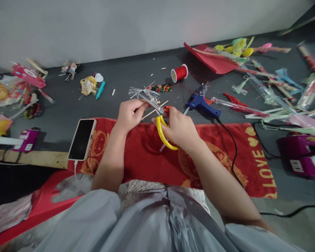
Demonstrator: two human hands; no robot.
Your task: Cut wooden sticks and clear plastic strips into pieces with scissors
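Yellow-handled scissors are in my right hand, its fingers wrapped round the handles and the blades pointing up and left. My left hand is closed in a pinch beside the blades; what lies between its fingertips is mostly hidden. Just beyond those fingertips spreads a fringe of thin white strips. A small orange-red piece shows by my right fingers. Thin wooden sticks and pale cut bits lie under the blades, near a flower-patterned strip.
A red towel covers the table's front edge, with a phone on its left. Behind are a spool of red thread, a blue glue gun with a black cord, and a teal marker. Craft scraps crowd both sides.
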